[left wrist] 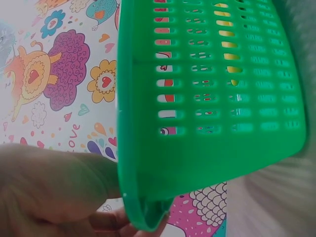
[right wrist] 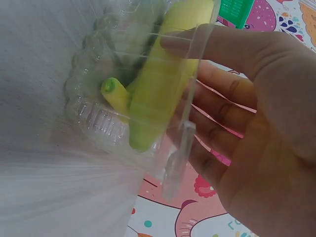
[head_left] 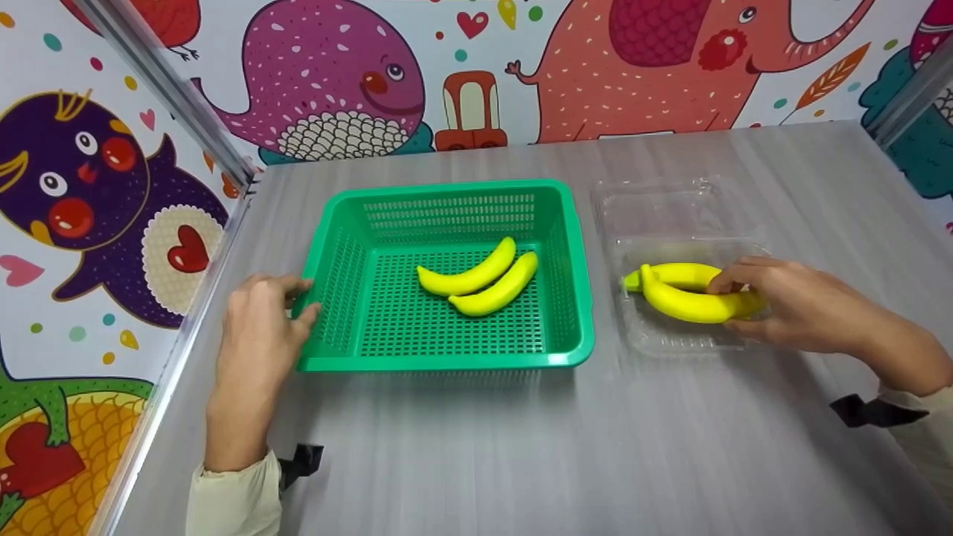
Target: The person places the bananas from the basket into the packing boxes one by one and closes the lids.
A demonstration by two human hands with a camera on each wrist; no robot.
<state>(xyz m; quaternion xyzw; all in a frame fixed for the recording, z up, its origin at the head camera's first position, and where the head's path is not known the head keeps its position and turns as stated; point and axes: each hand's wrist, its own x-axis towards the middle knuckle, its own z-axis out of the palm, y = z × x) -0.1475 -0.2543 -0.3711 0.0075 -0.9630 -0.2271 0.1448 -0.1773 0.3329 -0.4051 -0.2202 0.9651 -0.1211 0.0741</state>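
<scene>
My left hand point(head_left: 260, 335) grips the left rim of a green plastic basket point(head_left: 439, 363); its fingers curl over the rim in the left wrist view. Two yellow bananas lie side by side in the basket, an upper banana point(head_left: 469, 277) and a lower banana point(head_left: 497, 289). To the right, my right hand point(head_left: 804, 301) pinches the right end of a curved banana point(head_left: 692, 307) between thumb and fingers. This banana lies in a clear plastic clamshell box point(head_left: 655, 344), partly over another banana point(head_left: 683, 272). In the right wrist view the box wall point(right wrist: 173, 168) partly covers the fingers.
The box's lid point(head_left: 663, 208) is folded back flat towards the rear. A grey table point(head_left: 476, 454) carries everything. Walls with cartoon animals point(head_left: 335, 74) stand at the back and left, with a metal post point(head_left: 171, 82) at the corner.
</scene>
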